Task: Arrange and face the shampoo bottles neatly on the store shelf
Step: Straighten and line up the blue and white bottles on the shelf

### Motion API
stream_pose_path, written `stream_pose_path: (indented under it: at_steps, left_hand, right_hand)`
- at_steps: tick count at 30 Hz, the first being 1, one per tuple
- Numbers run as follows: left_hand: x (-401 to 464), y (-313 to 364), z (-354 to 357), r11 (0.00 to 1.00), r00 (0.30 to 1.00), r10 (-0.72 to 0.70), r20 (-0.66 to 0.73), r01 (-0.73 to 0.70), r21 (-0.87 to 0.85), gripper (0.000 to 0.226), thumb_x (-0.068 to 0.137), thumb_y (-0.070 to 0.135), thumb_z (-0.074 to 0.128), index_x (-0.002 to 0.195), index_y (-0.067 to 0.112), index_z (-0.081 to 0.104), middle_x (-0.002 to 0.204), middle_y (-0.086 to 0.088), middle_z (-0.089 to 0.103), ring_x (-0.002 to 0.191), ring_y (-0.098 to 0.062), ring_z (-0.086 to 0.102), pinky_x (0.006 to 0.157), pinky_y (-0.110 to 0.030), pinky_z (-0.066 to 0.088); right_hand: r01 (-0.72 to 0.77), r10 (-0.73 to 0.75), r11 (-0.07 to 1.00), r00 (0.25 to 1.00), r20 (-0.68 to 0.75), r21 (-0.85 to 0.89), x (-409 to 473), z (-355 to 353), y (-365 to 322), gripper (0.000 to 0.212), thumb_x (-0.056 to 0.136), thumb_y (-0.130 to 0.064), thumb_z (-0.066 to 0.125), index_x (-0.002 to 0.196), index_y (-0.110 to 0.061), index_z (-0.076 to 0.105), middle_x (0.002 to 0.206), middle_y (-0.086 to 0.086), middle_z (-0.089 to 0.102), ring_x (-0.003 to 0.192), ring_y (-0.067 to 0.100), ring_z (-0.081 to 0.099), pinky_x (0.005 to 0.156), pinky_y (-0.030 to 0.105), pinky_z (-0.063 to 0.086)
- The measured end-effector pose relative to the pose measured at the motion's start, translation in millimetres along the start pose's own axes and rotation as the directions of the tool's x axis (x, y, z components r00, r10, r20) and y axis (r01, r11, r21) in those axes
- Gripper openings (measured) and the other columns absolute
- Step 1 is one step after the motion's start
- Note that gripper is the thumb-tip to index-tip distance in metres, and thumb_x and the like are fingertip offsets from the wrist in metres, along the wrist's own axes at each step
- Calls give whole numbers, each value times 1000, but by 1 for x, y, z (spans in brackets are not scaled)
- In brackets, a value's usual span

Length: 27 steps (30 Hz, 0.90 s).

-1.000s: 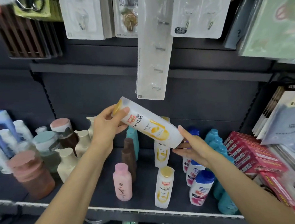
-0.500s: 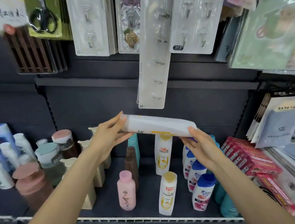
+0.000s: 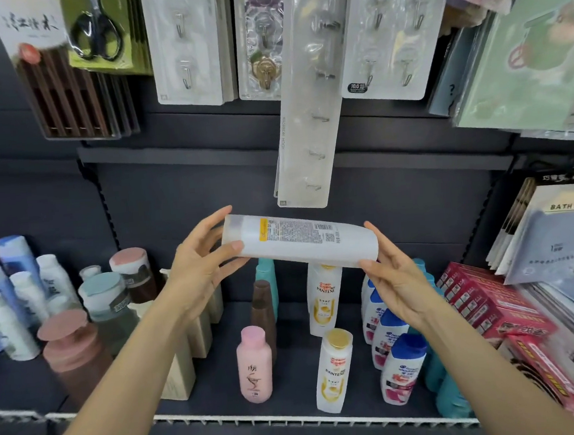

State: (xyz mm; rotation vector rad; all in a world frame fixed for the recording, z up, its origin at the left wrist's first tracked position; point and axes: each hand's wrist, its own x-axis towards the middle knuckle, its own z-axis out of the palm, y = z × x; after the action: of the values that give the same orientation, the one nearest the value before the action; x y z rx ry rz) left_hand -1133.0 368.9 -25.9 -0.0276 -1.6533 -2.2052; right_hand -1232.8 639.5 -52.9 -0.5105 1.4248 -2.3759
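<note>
Two bare forearms are reaching up from the bottom edge toward a dark store shelf (image 3: 294, 419). Below and between the hands, nearest the shelf's front lip, a pink bottle (image 3: 254, 365) and a white bottle with a gold cap (image 3: 334, 373) are standing upright, side by side but apart. Just under the right wrist, a row of white bottles with blue caps (image 3: 398, 368) is running back toward the shelf wall, with teal bottles (image 3: 447, 400) partly hidden behind them. Under the left forearm, beige pump bottles (image 3: 184, 366) are standing, and further to the left of that arm a crowd of brown, green and blue bottles is sitting, blurred. The left hand (image 3: 202, 268) is gripping one end of a white shampoo bottle (image 3: 301, 240), thumb in front and fingers curled over the top. The right hand (image 3: 399, 284) is supporting the other end, with the thumb underneath and straight fingers pressing against its flat base. The bottle is lying nearly level in the air above the shelf, its back label with small print and a barcode facing the viewer. Directly beneath it, farther back, another white and gold bottle (image 3: 324, 300), a brown bottle (image 3: 264, 311) and a teal one are standing. Above the hands, packs of adhesive hooks (image 3: 305, 113) are hanging.
</note>
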Motion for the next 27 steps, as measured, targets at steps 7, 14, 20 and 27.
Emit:
stream_pose_path:
  at_steps: [7,14,20,27]
  left_hand:
    - [0,4,-1,999,1000,21,3,-21,40,51,86,-7,55,127,23,55,124,-9,61,111,-24,61,82,-32,57]
    - [3,-3,3,975,998,28,49,-38,221,68,71,4,78,129,30,54,126,3,59,118,-16,57,93,-37,52]
    - [10,-5,21,906,993,114,11,-109,409,38,74,14,77,108,18,59,109,-7,63,101,-23,63,81,-33,57]
    - [24,-5,57,842,979,177,-100,-98,531,40,72,29,79,107,25,59,101,6,60,97,-16,62,78,-33,58]
  right_hand:
    - [1,-1,1000,1000,-8,-23,0,-1,6,75,66,2,69,134,-21,49,132,-3,59,120,13,56,84,19,53]
    - [-59,63,998,988,-138,36,-3,-5,10,53,73,-10,64,125,-11,56,119,7,67,113,21,62,89,28,54]
    - [-133,121,991,960,-252,-31,-3,-8,11,30,84,-27,62,109,-9,61,105,12,70,100,23,68,82,27,57]
    - [-253,199,955,935,-293,-158,7,-20,23,26,93,-21,57,109,-1,60,101,20,70,90,27,71,77,27,58]
